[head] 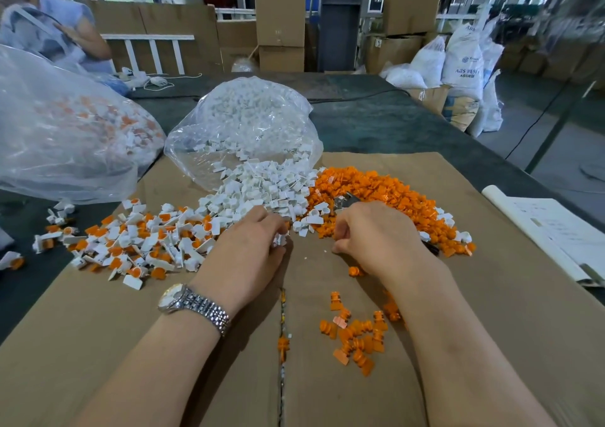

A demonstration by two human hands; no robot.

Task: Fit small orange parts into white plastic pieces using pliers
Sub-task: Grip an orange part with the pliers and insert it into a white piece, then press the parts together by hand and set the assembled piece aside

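Observation:
My left hand [253, 243] curls its fingers round a white plastic piece [280, 239] at the near edge of the white pile [258, 191]. My right hand [373, 233] grips the pliers [343, 201]; their metal jaws stick out above the knuckles, and a dark handle end shows behind the wrist. The pile of orange parts [376, 194] lies right of the white pile. A heap of assembled white-and-orange pieces [140, 240] lies to the left. Loose orange parts [357, 335] are scattered near my right forearm.
Everything rests on a flattened cardboard sheet [163, 345] over a dark table. A clear bag of white pieces [245, 122] stands behind the piles, a larger bag [59, 125] at the left. Papers [556, 230] lie at the right edge. A person sits at far left.

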